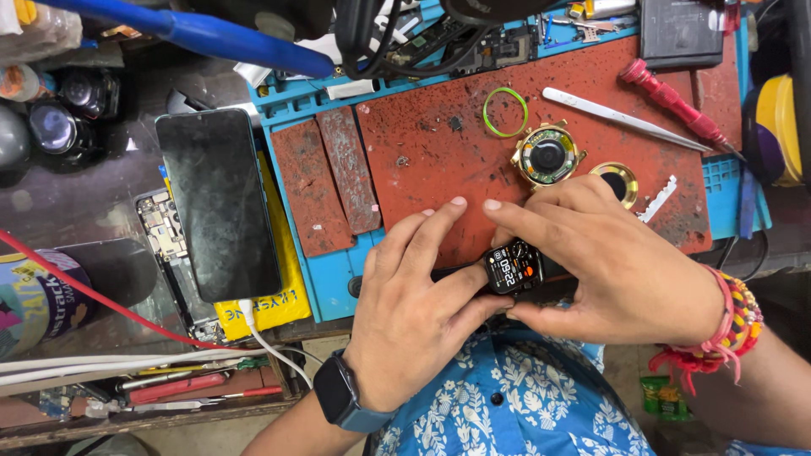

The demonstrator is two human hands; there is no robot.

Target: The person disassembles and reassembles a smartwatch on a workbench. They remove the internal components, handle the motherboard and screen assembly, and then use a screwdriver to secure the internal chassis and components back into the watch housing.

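Pinching a lit, square black smartwatch (513, 268), both hands' grips, left (414, 312) and right (612, 270), seemingly holding its edges.

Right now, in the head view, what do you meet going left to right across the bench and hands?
Black phone → left hand → lit smartwatch held by both hands → right hand → red screwdriver.

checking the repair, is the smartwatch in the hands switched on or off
On. The smartwatch, held between the left hand and right hand, has a lit screen.
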